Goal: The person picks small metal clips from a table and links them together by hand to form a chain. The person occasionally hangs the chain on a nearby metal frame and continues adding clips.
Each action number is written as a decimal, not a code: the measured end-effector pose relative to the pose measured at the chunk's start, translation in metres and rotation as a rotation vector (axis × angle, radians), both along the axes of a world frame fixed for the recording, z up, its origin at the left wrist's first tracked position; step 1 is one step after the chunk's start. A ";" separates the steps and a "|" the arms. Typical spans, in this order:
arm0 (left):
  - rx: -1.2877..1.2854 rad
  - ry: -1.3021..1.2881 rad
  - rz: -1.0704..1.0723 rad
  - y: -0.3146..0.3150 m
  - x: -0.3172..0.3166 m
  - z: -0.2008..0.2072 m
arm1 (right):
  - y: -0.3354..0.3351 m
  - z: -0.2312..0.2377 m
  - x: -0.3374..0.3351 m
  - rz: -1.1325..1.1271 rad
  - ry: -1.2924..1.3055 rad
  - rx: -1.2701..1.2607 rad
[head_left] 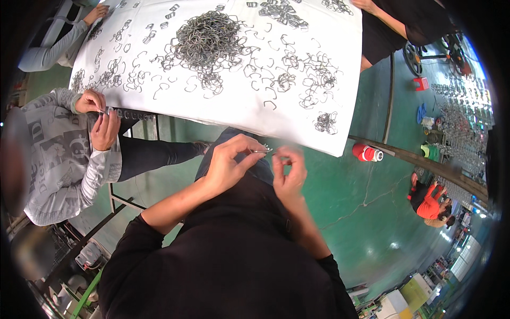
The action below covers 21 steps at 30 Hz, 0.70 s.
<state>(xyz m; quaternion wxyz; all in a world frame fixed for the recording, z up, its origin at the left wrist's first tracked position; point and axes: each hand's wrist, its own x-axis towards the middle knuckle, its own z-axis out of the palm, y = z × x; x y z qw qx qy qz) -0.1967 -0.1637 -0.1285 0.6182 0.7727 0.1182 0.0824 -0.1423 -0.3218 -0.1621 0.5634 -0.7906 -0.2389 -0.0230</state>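
The bare left hand (227, 162) is pinching a small, thin, silvery metal piece (259, 151), apparently leaving its end accessible; at the piece's four o'clock, the blurred bare right hand (289, 173) is hovering, its grip impossible to tell.

This looks like a workshop or small factory floor. A big table (226, 110) with a white cover fills the top of the frame, heaped and strewn with bent metal pieces (207, 40) in great number. People sit or stand around its edges, among them a person in a grey printed top (69, 143) at the left, handling small parts. The floor (340, 212) is a smooth, cracked green. Dense rows of shiny metal items (462, 125) crowd the right side, where a person in orange-red (426, 204) also appears.
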 end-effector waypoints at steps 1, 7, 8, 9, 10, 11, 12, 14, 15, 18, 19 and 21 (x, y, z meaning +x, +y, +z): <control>0.002 -0.011 0.002 0.003 -0.001 0.000 | 0.000 0.000 0.011 -0.019 -0.041 -0.054; -0.024 0.049 -0.002 0.018 -0.004 -0.002 | 0.059 -0.037 0.119 0.005 -0.062 -0.309; -0.036 0.047 -0.005 0.020 -0.004 -0.002 | 0.076 -0.045 0.137 0.026 -0.045 -0.342; -0.046 0.045 -0.008 0.022 -0.003 -0.003 | 0.093 -0.052 0.153 0.029 -0.007 -0.413; -0.049 0.041 -0.013 0.023 -0.004 -0.004 | 0.111 -0.058 0.166 0.030 0.033 -0.491; -0.053 0.036 -0.016 0.024 -0.004 -0.005 | 0.127 -0.064 0.175 0.023 0.030 -0.582; -0.054 0.032 -0.016 0.025 -0.005 -0.006 | 0.142 -0.069 0.181 0.016 0.031 -0.680; -0.066 0.001 -0.013 0.025 -0.006 -0.008 | 0.163 -0.079 0.189 0.023 0.035 -0.844; -0.069 -0.014 -0.011 0.025 -0.007 -0.008 | 0.170 -0.083 0.190 0.038 0.040 -0.909; -0.055 -0.050 0.001 0.023 -0.008 -0.010 | 0.176 -0.091 0.193 0.075 -0.028 -1.025; -0.050 -0.059 0.005 0.022 -0.008 -0.010 | 0.174 -0.091 0.195 0.081 -0.066 -1.047; -0.052 -0.036 0.026 0.021 -0.010 -0.010 | 0.153 -0.085 0.195 0.118 0.013 -0.827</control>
